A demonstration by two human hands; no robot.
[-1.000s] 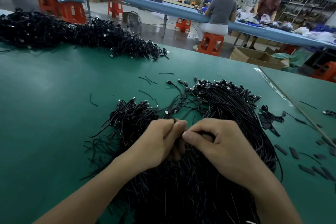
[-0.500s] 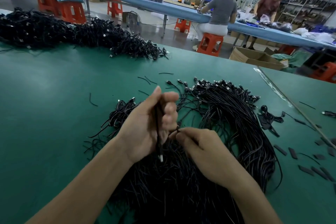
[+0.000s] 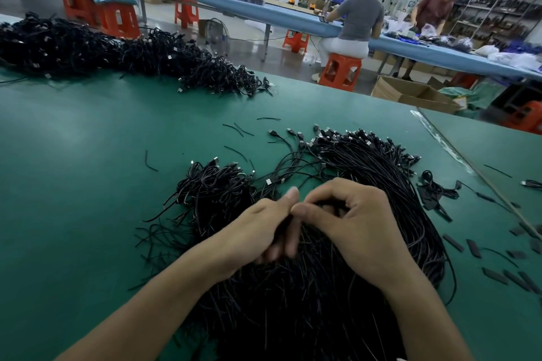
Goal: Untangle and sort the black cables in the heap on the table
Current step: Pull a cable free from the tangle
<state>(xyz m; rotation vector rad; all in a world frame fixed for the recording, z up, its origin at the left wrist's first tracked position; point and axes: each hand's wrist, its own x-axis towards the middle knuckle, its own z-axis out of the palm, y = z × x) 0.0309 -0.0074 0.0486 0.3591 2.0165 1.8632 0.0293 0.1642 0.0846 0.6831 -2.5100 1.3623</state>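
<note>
A heap of thin black cables (image 3: 293, 296) with small plug ends lies on the green table (image 3: 88, 184) in front of me. A tangled clump (image 3: 214, 184) sits at its left, and a combed bundle (image 3: 375, 164) curves along its right. My left hand (image 3: 261, 231) and my right hand (image 3: 349, 223) meet above the middle of the heap, thumbs touching. The left hand's fingers curl round a few black cables. The right hand's thumb and bent fingers pinch cables beside it.
A long pile of black cables (image 3: 111, 53) runs along the table's far left. Loose cable bits and flat black pieces (image 3: 469, 246) lie scattered to the right. A seam (image 3: 457, 155) crosses the table at right. Two people work at a blue bench (image 3: 293, 17) behind.
My left hand has come down from its raised position with the held cable and now sits low beside the right hand, thumbs together over the heap.
</note>
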